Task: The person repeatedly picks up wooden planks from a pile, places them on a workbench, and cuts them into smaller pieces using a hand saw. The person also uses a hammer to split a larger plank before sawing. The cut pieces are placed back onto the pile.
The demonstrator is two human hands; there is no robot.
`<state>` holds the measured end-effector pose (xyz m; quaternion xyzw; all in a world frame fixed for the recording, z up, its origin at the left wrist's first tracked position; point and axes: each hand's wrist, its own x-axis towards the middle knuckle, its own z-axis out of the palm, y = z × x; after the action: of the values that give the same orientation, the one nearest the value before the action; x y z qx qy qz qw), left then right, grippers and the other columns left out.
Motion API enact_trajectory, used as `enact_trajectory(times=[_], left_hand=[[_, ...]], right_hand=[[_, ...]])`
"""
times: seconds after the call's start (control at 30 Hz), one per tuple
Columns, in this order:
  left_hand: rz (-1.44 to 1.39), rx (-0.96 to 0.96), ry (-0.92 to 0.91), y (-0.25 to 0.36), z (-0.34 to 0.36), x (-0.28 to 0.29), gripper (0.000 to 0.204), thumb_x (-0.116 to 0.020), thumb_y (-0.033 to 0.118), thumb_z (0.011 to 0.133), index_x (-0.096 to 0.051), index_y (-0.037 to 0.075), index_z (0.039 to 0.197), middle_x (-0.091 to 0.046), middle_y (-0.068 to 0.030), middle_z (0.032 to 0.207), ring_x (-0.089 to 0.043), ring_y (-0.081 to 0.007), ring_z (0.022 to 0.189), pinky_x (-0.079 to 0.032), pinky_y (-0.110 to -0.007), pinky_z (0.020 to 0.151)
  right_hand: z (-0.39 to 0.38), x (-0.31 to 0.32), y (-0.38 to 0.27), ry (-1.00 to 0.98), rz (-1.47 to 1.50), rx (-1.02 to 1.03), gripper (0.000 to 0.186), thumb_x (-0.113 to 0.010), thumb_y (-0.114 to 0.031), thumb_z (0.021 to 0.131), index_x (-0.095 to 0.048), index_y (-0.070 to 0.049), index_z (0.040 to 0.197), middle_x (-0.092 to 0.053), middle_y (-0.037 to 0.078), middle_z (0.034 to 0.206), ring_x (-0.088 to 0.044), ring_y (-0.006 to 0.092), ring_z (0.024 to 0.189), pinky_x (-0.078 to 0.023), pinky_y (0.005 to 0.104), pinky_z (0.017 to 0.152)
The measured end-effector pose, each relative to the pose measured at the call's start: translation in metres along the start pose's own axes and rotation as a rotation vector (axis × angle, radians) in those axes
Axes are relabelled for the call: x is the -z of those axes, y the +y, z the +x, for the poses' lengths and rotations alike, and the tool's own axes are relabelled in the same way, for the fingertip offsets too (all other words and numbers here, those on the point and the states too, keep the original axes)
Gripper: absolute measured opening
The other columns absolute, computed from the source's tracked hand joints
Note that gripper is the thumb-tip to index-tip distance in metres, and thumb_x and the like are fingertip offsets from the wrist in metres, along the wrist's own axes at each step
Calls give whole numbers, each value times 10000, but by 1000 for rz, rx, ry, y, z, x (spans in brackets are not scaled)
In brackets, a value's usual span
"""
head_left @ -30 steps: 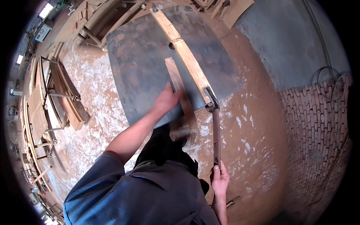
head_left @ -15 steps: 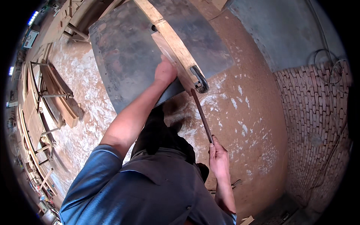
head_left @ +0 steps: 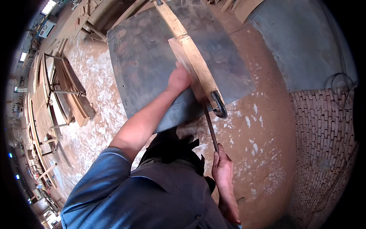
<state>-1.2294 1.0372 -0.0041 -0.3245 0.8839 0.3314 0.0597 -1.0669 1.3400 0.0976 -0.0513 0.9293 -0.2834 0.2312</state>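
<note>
One grey tabletop (head_left: 146, 61) over mottled floor (head_left: 263, 171): left grip (head_left: 180, 79) clasps board (head_left: 196, 88), right grip (head_left: 223, 167) dark bar (head_left: 211, 128).

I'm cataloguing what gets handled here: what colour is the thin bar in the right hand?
The thin bar is dark brown, clearest in the head view.

The shirt (head_left: 160, 202) is blue on the left and duller grey-blue across the creased front, where a curved fold shows near the waist and a small, round, dark button (head_left: 197, 216) sits low on the right. Its short left sleeve (head_left: 103, 173) ends in a banded hem; both the left hand (head_left: 179, 79) and right hand (head_left: 223, 166) are bare. The trousers (head_left: 166, 147) are black, with pointed, loose-looking edges.
</note>
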Motion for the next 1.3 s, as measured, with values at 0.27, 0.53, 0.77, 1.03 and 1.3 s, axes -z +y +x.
enact_trajectory(times=[0.27,0.53,0.77,1.03,1.3], left_hand=[[-2,43,-39,-4,45,26,530,-504,278,922,-384,-141,1224,-631,-342,1037,-618,-455,1015,-502,-476,889],[-22,48,-18,-17,107,55,523,-508,280,926,-410,-145,1214,-657,-310,994,-651,-414,970,-499,-452,887],[-40,58,-43,-9,146,91,439,-481,257,937,-440,-116,1166,-689,-220,835,-689,-288,645,-538,-380,710],[-20,78,29,-36,236,124,390,-483,147,893,-479,-126,1172,-696,-201,789,-702,-267,647,-542,-361,710],[132,184,-57,-2,261,174,700,-618,326,799,-424,-137,1288,-680,-229,1039,-707,-289,867,-536,-376,783]], right_hand=[[36,-12,-30,53,-29,84,342,-546,-184,958,-588,-51,1270,-639,304,870,-641,455,746,-505,495,626],[82,-22,-73,10,-93,95,372,-527,-230,966,-559,-47,1288,-651,282,983,-648,448,829,-535,505,731],[125,-37,-112,-4,-36,55,367,-523,-222,969,-542,-69,1302,-650,280,967,-630,460,888,-504,523,736],[188,-58,-173,19,-13,153,279,-501,-211,974,-545,-52,1199,-640,263,866,-619,457,832,-487,527,674],[250,-81,-214,22,-45,302,295,-455,-261,995,-520,-63,1204,-649,248,863,-626,444,834,-502,531,711]])
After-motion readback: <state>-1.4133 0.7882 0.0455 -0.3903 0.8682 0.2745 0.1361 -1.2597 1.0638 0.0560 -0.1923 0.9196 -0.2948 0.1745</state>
